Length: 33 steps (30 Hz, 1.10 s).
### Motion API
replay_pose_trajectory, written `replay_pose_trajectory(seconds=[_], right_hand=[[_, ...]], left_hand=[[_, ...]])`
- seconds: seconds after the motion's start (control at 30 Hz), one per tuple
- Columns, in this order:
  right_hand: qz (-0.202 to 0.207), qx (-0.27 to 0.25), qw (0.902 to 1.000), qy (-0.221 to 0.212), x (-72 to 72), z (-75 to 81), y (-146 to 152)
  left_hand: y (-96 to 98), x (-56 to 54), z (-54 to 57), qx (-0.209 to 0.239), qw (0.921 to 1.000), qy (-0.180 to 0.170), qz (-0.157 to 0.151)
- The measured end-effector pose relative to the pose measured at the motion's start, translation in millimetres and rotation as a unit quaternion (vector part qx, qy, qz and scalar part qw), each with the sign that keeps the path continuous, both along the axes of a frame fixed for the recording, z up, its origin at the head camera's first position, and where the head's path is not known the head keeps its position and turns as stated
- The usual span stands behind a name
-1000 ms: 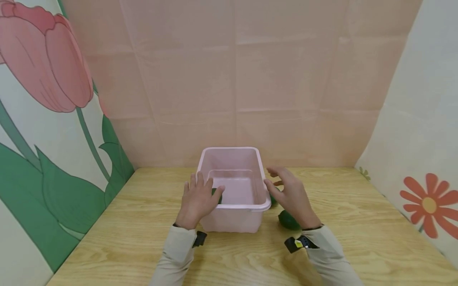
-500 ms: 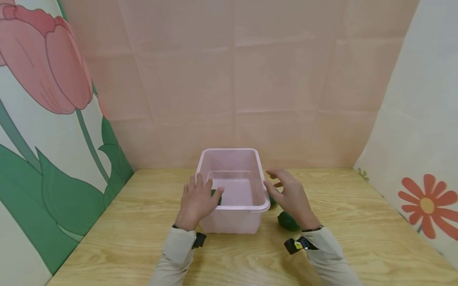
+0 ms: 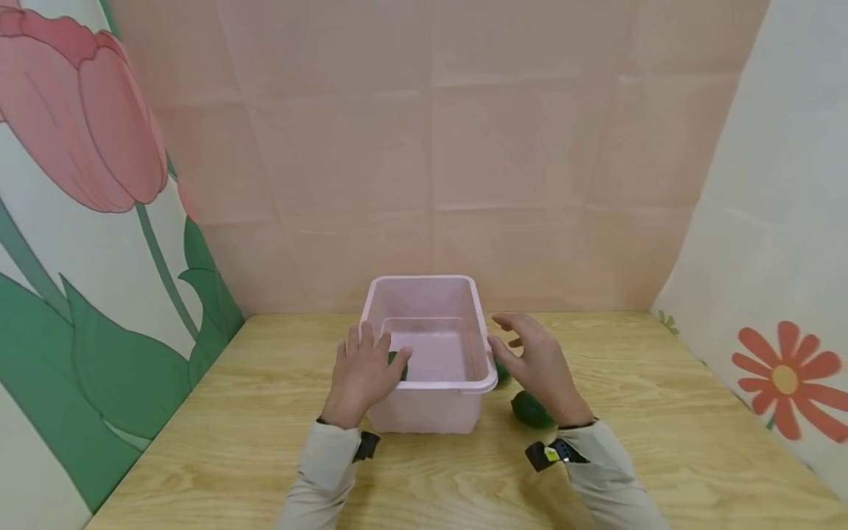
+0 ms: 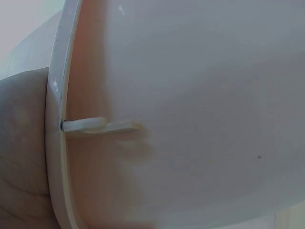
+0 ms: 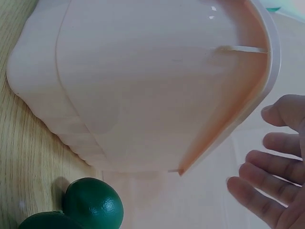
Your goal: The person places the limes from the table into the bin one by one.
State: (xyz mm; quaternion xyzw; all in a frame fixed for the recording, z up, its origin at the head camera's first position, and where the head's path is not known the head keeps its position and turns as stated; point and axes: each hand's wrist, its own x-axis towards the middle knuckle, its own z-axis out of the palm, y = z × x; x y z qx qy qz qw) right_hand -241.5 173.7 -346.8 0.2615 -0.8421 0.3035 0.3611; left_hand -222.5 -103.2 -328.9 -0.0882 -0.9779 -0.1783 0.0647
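Observation:
A pale pink plastic bin (image 3: 424,409) stands upright on the wooden table. My left hand (image 3: 363,374) lies over its front left rim with straight, spread fingers, the thumb pointing inward. Part of a dark green fruit (image 3: 403,368) shows inside the bin, partly hidden by that thumb. Just off the right rim is my right hand (image 3: 542,361), loosely curved, with nothing in its fingers (image 5: 267,167). Beside the bin's right wall sits a second green fruit (image 3: 502,373), half covered by the right hand. A third, smooth green fruit (image 3: 531,409) lies nearer, below the right wrist.
Wood-grain table (image 3: 265,449) extends around the bin on both sides. A plain pinkish sheet (image 3: 430,162) hangs at the table's far edge. Flower-printed panels (image 3: 788,379) flank the table left and right.
The head view has shifted very slightly, so everything sits a little farther left. Both hands, the bin and the fruits otherwise keep their places.

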Motion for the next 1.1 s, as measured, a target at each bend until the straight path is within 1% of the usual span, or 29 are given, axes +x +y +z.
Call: replay_pose_trajectory(seconds=[0.3, 0.57, 0.77, 0.9, 1.1], right_hand=[[-0.021, 0.019, 0.998, -0.056, -2.0, -1.1, 4], [-0.035, 0.041, 0.9933, -0.102, 1.0, 2.4, 6], [-0.034, 0.048, 0.9915, -0.116, 1.9, 4.0, 8], [-0.041, 0.057, 0.9901, -0.121, 1.5, 3.3, 10], [-0.045, 0.072, 0.9878, -0.131, 1.6, 3.0, 11]], left_hand=[[0.6, 0.7, 0.0, 0.0, 1.0, 0.001, -0.002], [0.3, 0.0, 0.1, -0.002, 1.0, 0.0, 0.0], [0.3, -1.0, -0.9, -0.003, 1.0, 0.005, 0.001], [0.3, -0.8, -1.4, -0.005, 0.9999, 0.011, -0.001], [-0.5, 0.1, -1.3, -0.002, 0.9999, 0.009, -0.004]])
